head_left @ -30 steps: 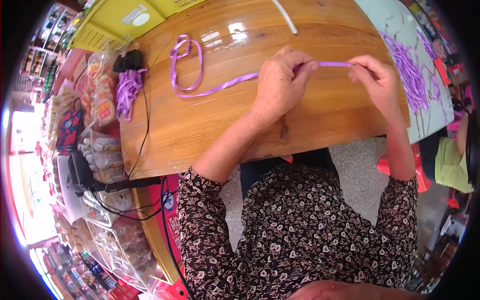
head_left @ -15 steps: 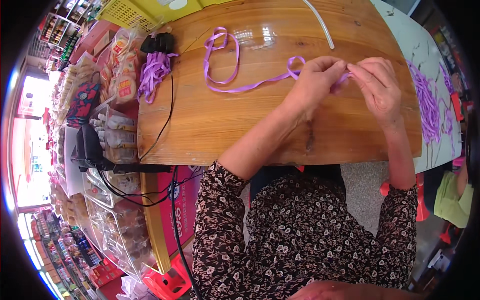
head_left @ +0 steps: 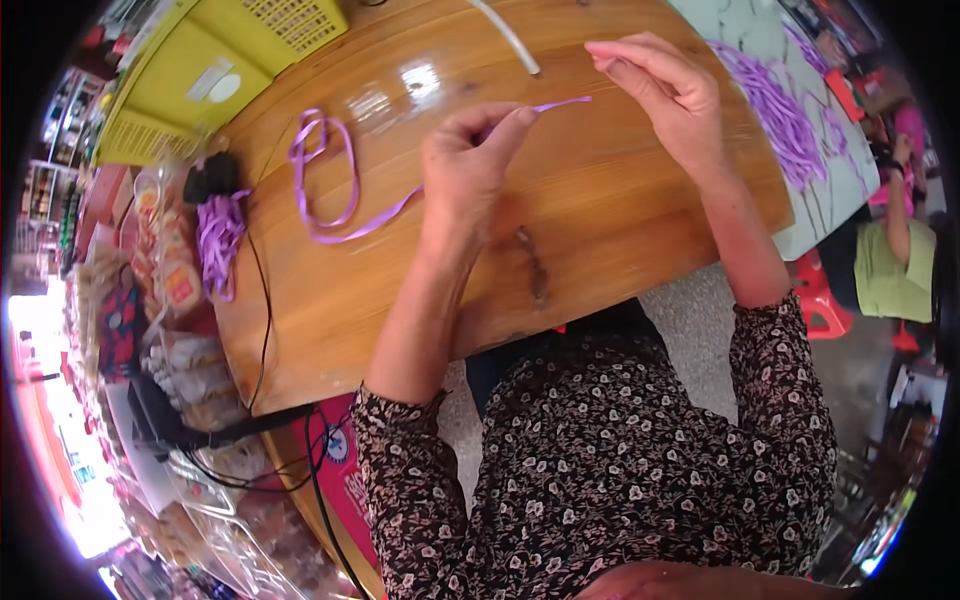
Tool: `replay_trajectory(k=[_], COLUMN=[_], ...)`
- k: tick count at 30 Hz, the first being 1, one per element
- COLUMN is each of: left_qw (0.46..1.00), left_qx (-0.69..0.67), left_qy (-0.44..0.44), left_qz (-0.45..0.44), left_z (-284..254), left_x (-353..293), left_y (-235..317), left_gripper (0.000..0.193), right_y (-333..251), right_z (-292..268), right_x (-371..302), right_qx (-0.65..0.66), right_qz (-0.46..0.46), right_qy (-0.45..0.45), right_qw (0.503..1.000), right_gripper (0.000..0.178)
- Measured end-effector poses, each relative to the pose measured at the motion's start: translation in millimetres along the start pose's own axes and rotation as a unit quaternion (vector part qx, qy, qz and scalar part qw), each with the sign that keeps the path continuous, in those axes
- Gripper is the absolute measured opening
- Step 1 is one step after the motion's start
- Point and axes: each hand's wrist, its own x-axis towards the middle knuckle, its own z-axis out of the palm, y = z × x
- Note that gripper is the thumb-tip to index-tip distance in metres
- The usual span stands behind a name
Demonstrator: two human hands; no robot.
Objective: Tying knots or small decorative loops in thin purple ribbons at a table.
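Note:
My left hand [head_left: 472, 165] is raised over the table, thumb and forefinger pinching a flat purple ribbon [head_left: 352, 236]. A short, thin ribbon end sticks out past the fingertips toward the right. From the other side of the hand the ribbon runs down to the left and lies in a loose loop on the wood. My right hand [head_left: 668, 98] hovers to the right, apart from the ribbon end, its fingers stretched out and nothing visible in them.
A white tube [head_left: 508, 36] lies at the table's far side. Yellow crates [head_left: 215, 82], a bundle of purple ribbon [head_left: 220, 240] and a black cable [head_left: 266, 330] are at left. More purple ribbon [head_left: 785, 130] covers a marbled table at right, near another person [head_left: 895, 265].
My hands have come apart: the right has let go of the ribbon. The left still pinches it, with its end now showing. The whole view has turned and shifted.

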Motion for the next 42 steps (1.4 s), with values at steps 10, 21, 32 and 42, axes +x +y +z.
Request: replay_trajectory(k=[10,21,32,42], left_qw=[1.0,0.992,0.991,0.99], left_qx=[-0.007,0.076,-0.128,-0.123], left_qy=[-0.001,-0.002,-0.041,0.019], left_qz=[0.027,0.097,-0.008,0.065], left_z=[7.4,7.2,10.9,20.7], left_x=[-5.7,-6.1,-8.8,-16.9], left_y=[-0.1,1.2,-0.8,-4.7], left_gripper=[0.008,0.008,0.01,0.009], right_y=[-8.7,-17.3,-17.3,-16.8], right_z=[-0.6,-1.2,17.6,34.3], right_x=[-5.6,-6.6,-17.1,-16.1], right_qx=[-0.027,-0.142,0.346,-0.035], right_qz=[-0.011,-0.06,0.202,-0.057], right_qy=[-0.117,-0.132,-0.137,-0.018], right_qw=[0.993,0.979,0.906,0.998], right_gripper=[0.022,0.013,0.013,0.023])
